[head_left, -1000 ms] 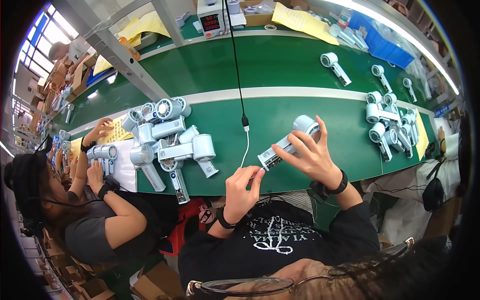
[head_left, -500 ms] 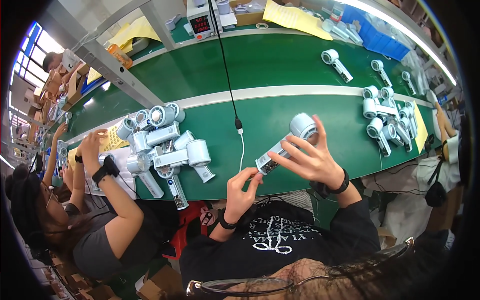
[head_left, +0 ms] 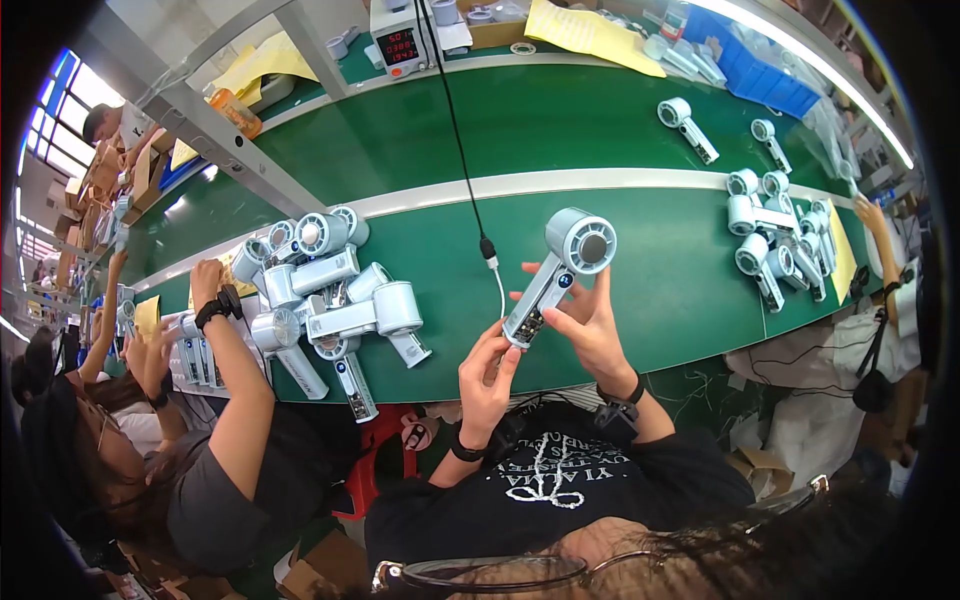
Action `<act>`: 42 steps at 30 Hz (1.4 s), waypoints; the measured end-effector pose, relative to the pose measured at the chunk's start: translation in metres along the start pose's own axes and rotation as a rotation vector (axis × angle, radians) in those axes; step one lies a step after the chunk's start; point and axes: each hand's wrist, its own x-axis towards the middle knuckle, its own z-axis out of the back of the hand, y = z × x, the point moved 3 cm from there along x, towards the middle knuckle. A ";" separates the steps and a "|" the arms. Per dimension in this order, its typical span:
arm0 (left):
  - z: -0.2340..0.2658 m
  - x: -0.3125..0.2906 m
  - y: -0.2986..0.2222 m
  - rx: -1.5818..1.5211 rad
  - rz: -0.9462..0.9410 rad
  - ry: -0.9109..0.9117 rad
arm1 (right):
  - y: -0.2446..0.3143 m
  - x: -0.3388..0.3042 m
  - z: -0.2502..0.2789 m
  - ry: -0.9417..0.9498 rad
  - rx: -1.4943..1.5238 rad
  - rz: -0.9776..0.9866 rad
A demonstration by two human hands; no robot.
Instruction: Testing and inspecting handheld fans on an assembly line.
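A pale blue handheld fan (head_left: 548, 290) is tilted over the near edge of the green table, its round grille facing me. A small round display shows at the neck, and the lower handle is uncovered, with parts inside visible. My right hand (head_left: 592, 335) grips the handle from the right, thumb on its front. At the handle's bottom end, the fingers of my left hand (head_left: 484, 385) are pinched together. A white cable (head_left: 500, 290) runs down behind those fingers from a black lead (head_left: 470, 190); its plug is hidden.
Piled fans (head_left: 340, 290) lie left, another group (head_left: 775, 235) right. Single fans (head_left: 690, 132) lie on the green belt beyond the pale rail. Behind stand a power supply (head_left: 398, 45) with red digits and a blue bin (head_left: 765, 75). A co-worker (head_left: 235, 430) sits at left.
The fan has turned so its grille and display face me. My right hand has shifted from the head down to the handle. Fans on the belt have moved right.
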 end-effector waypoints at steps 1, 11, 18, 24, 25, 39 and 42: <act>0.001 -0.001 0.001 0.010 0.006 -0.005 | -0.001 -0.001 -0.001 -0.007 0.012 -0.009; 0.001 -0.007 -0.005 0.007 -0.026 0.010 | 0.008 -0.006 -0.013 -0.009 -0.025 0.058; -0.002 -0.010 -0.009 -0.048 -0.027 0.044 | 0.020 -0.011 -0.020 -0.002 -0.057 0.064; -0.006 -0.012 -0.007 -0.062 -0.045 0.093 | 0.023 -0.012 -0.020 -0.038 -0.097 0.089; -0.007 -0.011 -0.008 -0.069 -0.046 0.094 | 0.023 -0.012 -0.019 -0.046 -0.104 0.102; -0.021 0.001 -0.028 0.430 -0.237 0.092 | 0.019 -0.011 -0.023 -0.169 -0.072 0.143; -0.027 -0.002 -0.029 0.556 -0.307 0.041 | 0.014 -0.001 -0.007 -0.291 0.000 0.125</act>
